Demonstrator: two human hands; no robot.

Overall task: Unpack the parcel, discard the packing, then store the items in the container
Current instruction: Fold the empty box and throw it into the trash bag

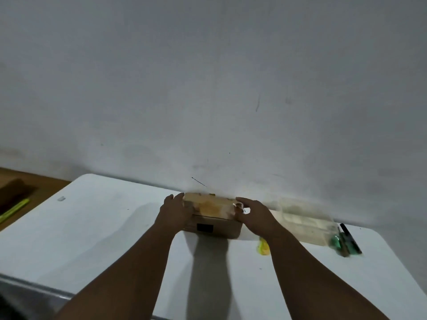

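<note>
A brown cardboard parcel point(213, 219) with tape across its top and a dark label on its near side stands on the white table point(104, 227) close to the wall. My left hand point(176, 212) presses against the parcel's left end, fingers spread. My right hand point(253, 215) cups its right end. A clear plastic container point(305, 224) lies to the right of the parcel. The view is blurred.
A small yellow object point(263, 248) lies near my right forearm. Dark and green pen-like items point(346, 241) rest at the container's right end. A grey wall rises just behind the table. Brown floor with a yellow-green stick point(13, 210) shows at the left.
</note>
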